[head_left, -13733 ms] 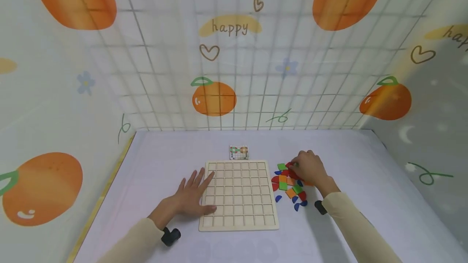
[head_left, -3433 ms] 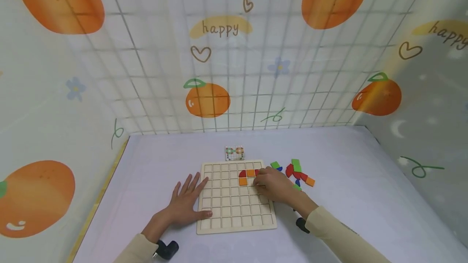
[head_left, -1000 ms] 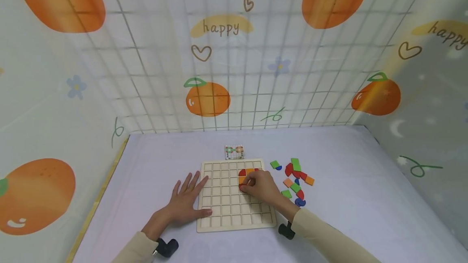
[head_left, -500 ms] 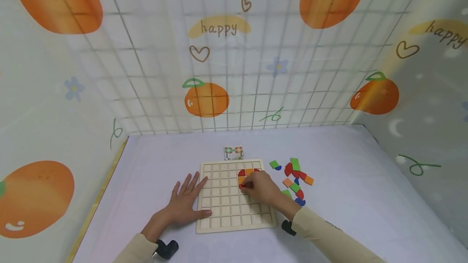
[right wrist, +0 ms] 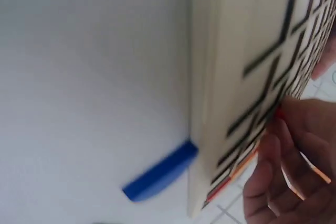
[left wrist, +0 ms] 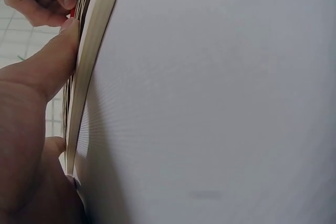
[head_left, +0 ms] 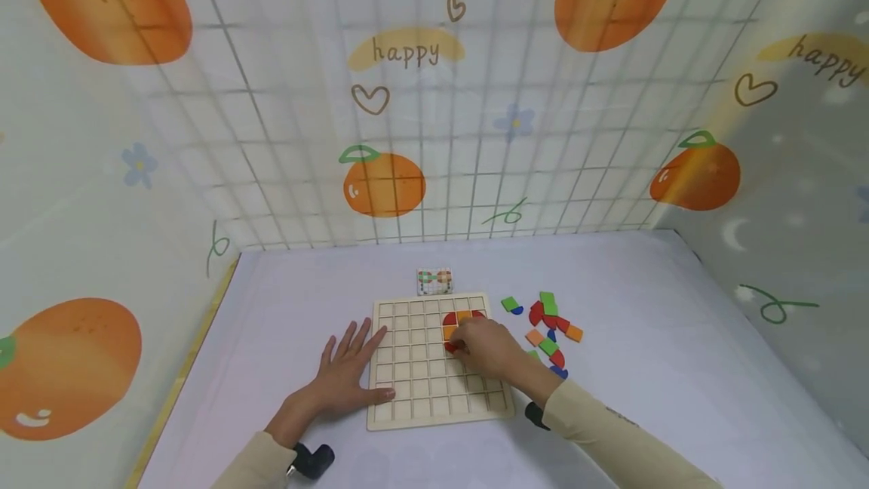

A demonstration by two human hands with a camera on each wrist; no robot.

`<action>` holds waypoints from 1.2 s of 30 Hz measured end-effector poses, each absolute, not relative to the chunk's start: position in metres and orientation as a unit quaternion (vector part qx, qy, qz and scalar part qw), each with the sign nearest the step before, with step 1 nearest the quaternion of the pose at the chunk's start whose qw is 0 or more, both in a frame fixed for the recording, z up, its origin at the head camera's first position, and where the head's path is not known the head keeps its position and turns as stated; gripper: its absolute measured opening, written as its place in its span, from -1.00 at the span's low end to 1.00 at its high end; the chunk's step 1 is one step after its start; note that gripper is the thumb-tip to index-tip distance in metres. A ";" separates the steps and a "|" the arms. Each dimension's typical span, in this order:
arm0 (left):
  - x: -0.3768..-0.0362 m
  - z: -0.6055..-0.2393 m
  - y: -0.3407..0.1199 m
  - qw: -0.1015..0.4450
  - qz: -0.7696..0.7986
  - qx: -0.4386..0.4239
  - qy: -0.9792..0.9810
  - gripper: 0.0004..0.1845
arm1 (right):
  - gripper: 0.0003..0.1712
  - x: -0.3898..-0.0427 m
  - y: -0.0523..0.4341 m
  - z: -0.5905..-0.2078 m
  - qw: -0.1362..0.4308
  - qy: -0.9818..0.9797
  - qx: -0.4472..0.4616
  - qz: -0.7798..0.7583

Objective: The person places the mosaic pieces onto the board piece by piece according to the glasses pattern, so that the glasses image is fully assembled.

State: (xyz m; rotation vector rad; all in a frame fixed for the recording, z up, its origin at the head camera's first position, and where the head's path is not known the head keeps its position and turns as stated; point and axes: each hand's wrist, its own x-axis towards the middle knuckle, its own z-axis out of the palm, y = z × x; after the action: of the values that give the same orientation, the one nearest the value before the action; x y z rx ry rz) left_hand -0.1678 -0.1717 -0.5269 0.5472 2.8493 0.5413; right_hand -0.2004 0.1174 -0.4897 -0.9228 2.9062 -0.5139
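A pale wooden grid board [head_left: 434,391] lies flat on the white table. Red and orange pieces [head_left: 464,316] fill a few cells near its far right corner. My right hand [head_left: 485,347] hovers over those cells and pinches a small red piece [head_left: 450,347] against the board, also seen in the left wrist view as the red piece [left wrist: 72,11]. My left hand [head_left: 349,368] lies flat with spread fingers on the table, touching the board's left edge [left wrist: 94,51]. In the right wrist view the board [right wrist: 247,51] fills the frame beside my fingers [right wrist: 294,171].
Loose green, red, orange and blue pieces [head_left: 550,330] are scattered right of the board; one blue piece [right wrist: 160,174] lies close to its edge. A small pattern card [head_left: 434,280] sits just beyond the board. Patterned walls enclose the table on three sides.
The board was bare 13.7 s ago, with the right hand at the pile; pieces now sit in it. Over the last second the right hand barely shifts, and the left hand stays put.
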 end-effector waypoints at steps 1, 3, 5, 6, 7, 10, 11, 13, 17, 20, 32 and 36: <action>-0.169 -0.528 -0.172 0.096 0.183 0.183 0.961 0.19 | -0.82 -0.201 0.117 -0.489 0.025 0.943 -0.293 -0.156; -0.170 -0.528 -0.172 0.098 0.186 0.182 0.961 0.20 | -0.82 -0.203 0.116 -0.489 0.027 0.950 -0.277 -0.144; -0.170 -0.528 -0.171 0.099 0.191 0.181 0.960 0.20 | -0.86 -0.205 0.114 -0.489 0.031 0.954 -0.260 -0.147; -0.170 -0.528 -0.171 0.099 0.195 0.181 0.959 0.20 | -0.86 -0.205 0.114 -0.490 0.034 0.956 -0.249 -0.152; -0.170 -0.528 -0.171 0.100 0.197 0.180 0.959 0.20 | -0.87 -0.205 0.113 -0.490 0.037 0.957 -0.239 -0.162; -0.170 -0.528 -0.171 0.101 0.203 0.179 0.957 0.20 | -0.87 -0.202 0.113 -0.492 0.034 0.954 -0.232 -0.184; -0.170 -0.528 -0.171 0.101 0.203 0.179 0.957 0.21 | -0.85 -0.201 0.113 -0.492 0.032 0.953 -0.233 -0.190; -0.170 -0.528 -0.171 0.100 0.202 0.178 0.958 0.21 | -0.83 -0.200 0.114 -0.492 0.028 0.952 -0.236 -0.193; -0.170 -0.526 -0.170 0.099 0.205 0.179 0.957 0.21 | -0.81 -0.201 0.117 -0.492 0.029 0.953 -0.244 -0.175; -0.170 -0.524 -0.171 0.098 0.206 0.180 0.957 0.21 | -0.82 -0.204 0.118 -0.491 0.038 0.953 -0.244 -0.175; -0.171 -0.525 -0.171 0.093 0.207 0.179 0.957 0.21 | -0.93 -0.203 0.125 -0.498 0.045 0.937 -0.243 -0.247; -0.171 -0.526 -0.171 0.096 0.204 0.181 0.957 0.21 | -0.92 -0.203 0.131 -0.502 0.035 0.930 -0.259 -0.258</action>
State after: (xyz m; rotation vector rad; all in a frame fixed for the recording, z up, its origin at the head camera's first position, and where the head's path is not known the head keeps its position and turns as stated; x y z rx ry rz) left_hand -0.1711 -0.1707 -0.5263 0.5364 2.8364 0.6042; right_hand -0.2027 0.1308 -0.5021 -0.7952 2.8588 -0.7928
